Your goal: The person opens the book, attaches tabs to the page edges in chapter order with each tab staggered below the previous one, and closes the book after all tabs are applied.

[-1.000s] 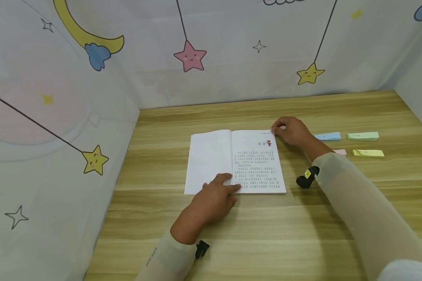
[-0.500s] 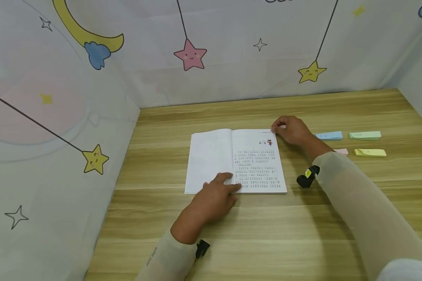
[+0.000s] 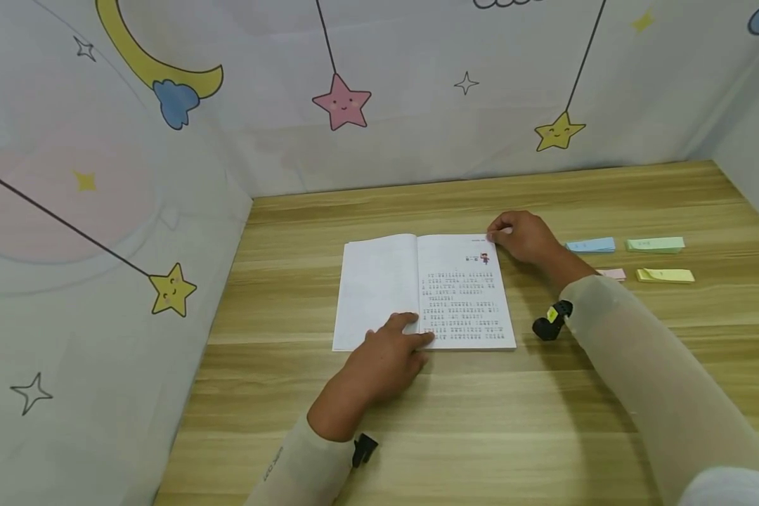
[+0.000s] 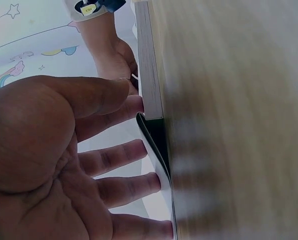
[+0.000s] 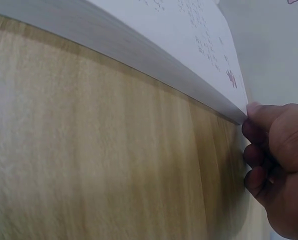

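An open book [image 3: 379, 281] lies on the wooden table, with a blank left page and a printed right page [image 3: 462, 306] bearing a small figure near its top. My left hand [image 3: 382, 362] rests across the lower part of the spine, fingers spread and fairly straight. In the left wrist view those fingers [image 4: 129, 190] press on the cover side, which slopes down from the thick page block [image 4: 149, 60]. At the top right corner, my right hand [image 3: 525, 237] pinches the page edge between thumb and curled fingers; the right wrist view shows this hand [image 5: 289, 150] at the corner too.
Right of the book lie blue [image 3: 591, 244], green [image 3: 654, 244], pink [image 3: 613, 274] and yellow [image 3: 665, 275] sticky note strips, the pink one partly hidden by the right arm. A wall cloth with stars [image 3: 341, 103] stands behind the table [image 3: 278, 393].
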`<state>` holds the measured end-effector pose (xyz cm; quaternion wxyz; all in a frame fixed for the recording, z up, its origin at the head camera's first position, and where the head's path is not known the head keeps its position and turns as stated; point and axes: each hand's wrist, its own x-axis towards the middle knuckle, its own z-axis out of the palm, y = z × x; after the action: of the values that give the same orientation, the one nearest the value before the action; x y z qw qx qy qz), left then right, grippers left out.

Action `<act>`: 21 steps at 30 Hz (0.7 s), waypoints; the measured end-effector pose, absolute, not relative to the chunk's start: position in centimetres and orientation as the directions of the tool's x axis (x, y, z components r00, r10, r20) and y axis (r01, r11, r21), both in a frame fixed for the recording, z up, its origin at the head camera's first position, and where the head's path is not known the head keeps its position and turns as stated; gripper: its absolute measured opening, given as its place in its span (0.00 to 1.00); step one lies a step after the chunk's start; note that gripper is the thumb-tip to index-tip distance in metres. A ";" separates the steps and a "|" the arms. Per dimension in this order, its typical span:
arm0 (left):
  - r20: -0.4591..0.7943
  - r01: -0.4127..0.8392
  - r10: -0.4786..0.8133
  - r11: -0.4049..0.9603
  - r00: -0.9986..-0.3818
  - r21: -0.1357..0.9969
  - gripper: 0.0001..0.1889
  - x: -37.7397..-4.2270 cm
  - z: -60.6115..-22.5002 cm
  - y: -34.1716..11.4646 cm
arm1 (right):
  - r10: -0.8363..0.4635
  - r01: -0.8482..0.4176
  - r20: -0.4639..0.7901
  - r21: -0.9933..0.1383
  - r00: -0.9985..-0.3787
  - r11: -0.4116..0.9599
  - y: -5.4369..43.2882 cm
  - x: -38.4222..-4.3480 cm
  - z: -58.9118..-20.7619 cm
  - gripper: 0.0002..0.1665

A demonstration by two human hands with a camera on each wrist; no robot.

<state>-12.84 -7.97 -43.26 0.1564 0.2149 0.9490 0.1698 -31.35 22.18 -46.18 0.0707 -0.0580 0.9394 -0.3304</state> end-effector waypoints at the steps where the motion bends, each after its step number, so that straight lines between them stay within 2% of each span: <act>1: -0.224 0.355 0.461 0.850 -0.859 0.388 0.21 -12.8 -43.3 -8.0 | -0.158 -0.065 -0.095 -0.625 -0.983 0.778 22.1 -31.3 -46.1 0.12; 5: -0.227 0.351 0.458 0.852 -0.859 0.390 0.21 -12.9 -43.2 -7.9 | -0.203 -0.152 -0.035 -0.542 -0.979 0.827 22.0 -31.2 -45.7 0.10; 8: -0.227 0.354 0.460 0.851 -0.858 0.387 0.21 -12.9 -43.3 -8.0 | -0.257 -0.248 0.037 -0.422 -0.966 0.872 21.8 -31.0 -45.3 0.09; 11: -0.220 0.363 0.467 0.848 -0.856 0.387 0.21 -12.9 -43.3 -8.0 | -0.279 -0.280 0.052 -0.335 -0.959 0.900 21.7 -30.6 -44.7 0.10; 17: -0.225 0.359 0.465 0.849 -0.856 0.389 0.21 -12.9 -42.9 -7.8 | -0.232 -0.200 -0.055 -0.341 -0.971 0.919 22.0 -29.9 -43.9 0.18; 21: -0.241 0.348 0.461 0.851 -0.854 0.393 0.21 -12.9 -42.9 -7.8 | -0.222 -0.184 -0.074 -0.345 -0.972 0.920 22.5 -29.2 -44.5 0.30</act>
<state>-12.87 -7.77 -42.87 0.1654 0.2132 0.9477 0.1703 -29.22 22.48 -44.55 0.0559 -0.1040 0.9783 -0.1705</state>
